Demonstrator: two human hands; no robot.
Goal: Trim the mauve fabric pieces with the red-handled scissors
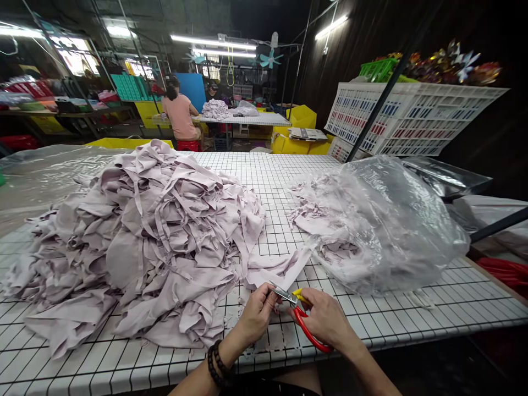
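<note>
Scissors (pixel 300 316): one pair, metal blades with one red handle and one yellow handle.
Scissors' direction: the tips point away from the person and to the left; the long axis slants from upper left down to lower right across the near edge of the worktop (pixel 396 319).
Right hand (pixel 325 316): its grip is closed around the handles, which lie inside the fingers; the blades stick out past the grip toward the other hand.
Left hand (pixel 256 312): thumb and fingers are pinched together on the near edge of the cloth piece, right at the blade tips; the fingers hide exactly how much is held.
Cloth piece (pixel 284 269): one, pale lilac, lying just beyond both hands; its long axis runs left to right, the right end rising to the plastic bag.
Pile (pixel 165 220): one large heap of lilac cloth to the left, too tangled to count.
Plastic bag (pixel 396 220): one, clear, to the right, with more lilac cloth inside.
Bracelet (pixel 216 363): two dark beaded strands around the left wrist.
People: two in the background, one in a pink top (pixel 180 115) seated at another table.
</note>
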